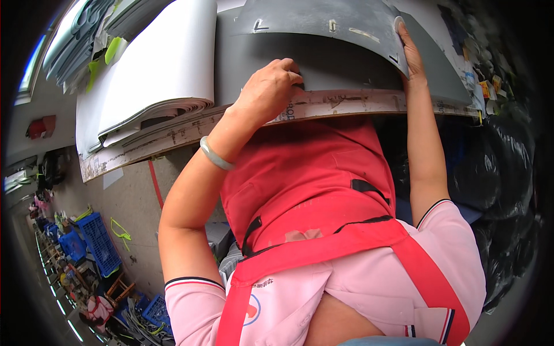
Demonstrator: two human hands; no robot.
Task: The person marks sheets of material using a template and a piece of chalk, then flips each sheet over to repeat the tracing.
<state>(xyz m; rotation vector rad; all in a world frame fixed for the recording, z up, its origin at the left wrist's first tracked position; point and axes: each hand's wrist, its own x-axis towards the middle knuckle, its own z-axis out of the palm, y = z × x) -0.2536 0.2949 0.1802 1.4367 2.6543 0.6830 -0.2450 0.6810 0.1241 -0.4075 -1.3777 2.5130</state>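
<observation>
Left hand pinching, right hand flat, holding grey sheet at workbench edge; could slide off if loosened.

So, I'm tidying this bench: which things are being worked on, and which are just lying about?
In hand:
- grey sheet, lifted edge
- left hand, gripping its near edge
- right hand, on its far corner

Lying about:
- white sheet stack
- blue crates on the floor

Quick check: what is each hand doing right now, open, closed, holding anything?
Left hand: closed, fingers curled over the near edge of the grey sheet.
Right hand: open, flat against the lifted sheet's right edge.
</observation>
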